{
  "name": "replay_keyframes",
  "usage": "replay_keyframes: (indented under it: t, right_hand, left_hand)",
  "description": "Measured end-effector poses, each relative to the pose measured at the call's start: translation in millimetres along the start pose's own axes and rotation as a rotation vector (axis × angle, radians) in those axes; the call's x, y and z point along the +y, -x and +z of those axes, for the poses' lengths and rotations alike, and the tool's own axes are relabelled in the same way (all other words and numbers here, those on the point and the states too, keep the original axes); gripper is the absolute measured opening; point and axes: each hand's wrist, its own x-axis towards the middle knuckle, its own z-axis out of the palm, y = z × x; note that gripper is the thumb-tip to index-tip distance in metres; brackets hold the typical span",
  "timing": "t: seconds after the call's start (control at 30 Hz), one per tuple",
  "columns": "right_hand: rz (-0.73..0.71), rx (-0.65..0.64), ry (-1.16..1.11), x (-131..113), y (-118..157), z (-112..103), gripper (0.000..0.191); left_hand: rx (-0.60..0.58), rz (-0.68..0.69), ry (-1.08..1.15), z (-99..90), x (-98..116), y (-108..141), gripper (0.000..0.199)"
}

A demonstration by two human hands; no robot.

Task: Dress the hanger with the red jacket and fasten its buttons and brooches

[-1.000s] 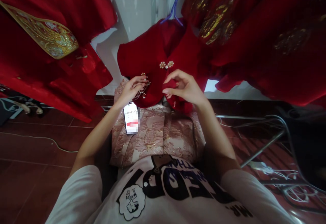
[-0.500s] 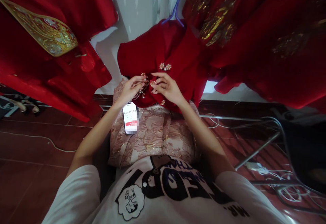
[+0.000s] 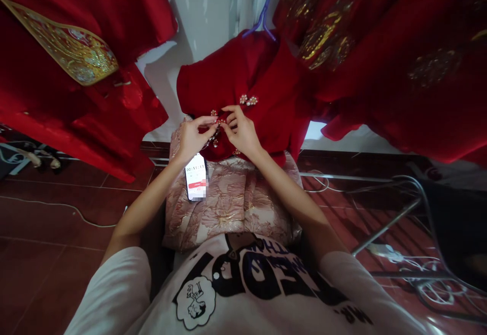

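A red garment (image 3: pixel 274 91) with a V neck hangs from a purple hanger (image 3: pixel 262 18), its lower part over my lap. Jewelled flower fasteners (image 3: pixel 249 100) dot its front. My left hand (image 3: pixel 195 134) and my right hand (image 3: pixel 241 131) meet at the front opening, fingertips pinched around a small jewelled fastener (image 3: pixel 219 122). Its exact shape is partly hidden by the fingers. More jewelled flowers show beside and below the left fingers, and one is partly covered by my right wrist.
A lit phone (image 3: pixel 196 177) with a running timer lies on the pink brocade cloth (image 3: pixel 224 203) over my lap. Red embroidered garments (image 3: pixel 133 91) hang on both sides. At right stand a metal-framed chair (image 3: pixel 403 208) and tangled white cables (image 3: pixel 433 284); shoes (image 3: pixel 45 161) sit at left.
My right hand has moved left and closer to my left hand. The fastener it held has come across to my left fingertips, where both hands now meet.
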Motion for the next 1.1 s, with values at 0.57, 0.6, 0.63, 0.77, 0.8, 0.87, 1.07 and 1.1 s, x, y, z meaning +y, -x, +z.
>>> replay_keyframes:
  t: [0.57, 0.6, 0.63, 0.77, 0.8, 0.87, 1.07, 1.1]
  right_hand:
    - [0.064, -0.014, 0.036, -14.1, 0.6, 0.5, 0.033]
    - [0.066, -0.01, 0.029, -13.7, -0.1, 0.9, 0.032]
    - [0.068, -0.01, 0.016, -13.0, -0.4, 0.8, 0.032]
    - [0.072, -0.053, -0.076, -7.1, 5.2, -7.5, 0.024]
    - [0.074, -0.07, -0.087, -5.1, 8.6, -12.0, 0.021]
    - [0.09, -0.108, -0.059, -1.4, 16.7, -23.2, 0.014]
    - [0.203, -0.368, 0.282, 0.1, 36.3, -48.0, 0.008]
    - [0.221, -0.399, 0.342, -0.6, 37.8, -47.5, 0.01]
  left_hand:
    - [-0.029, -0.03, -0.019, -6.9, 4.0, -3.2, 0.011]
    - [-0.046, -0.028, -0.012, -6.6, 3.2, -3.7, 0.012]
    - [-0.062, -0.032, 0.0, -5.9, 2.2, -4.0, 0.012]
    - [-0.106, -0.121, 0.011, -3.4, -2.7, -3.6, 0.018]
    - [-0.128, -0.139, -0.017, -3.8, -3.5, -2.8, 0.019]
    - [-0.218, -0.136, -0.115, -6.0, -4.0, -0.1, 0.017]
    - [-0.594, -0.069, -0.335, -10.8, -1.9, 9.0, 0.02]
    - [-0.61, -0.071, -0.338, -9.8, -2.1, 9.7, 0.023]
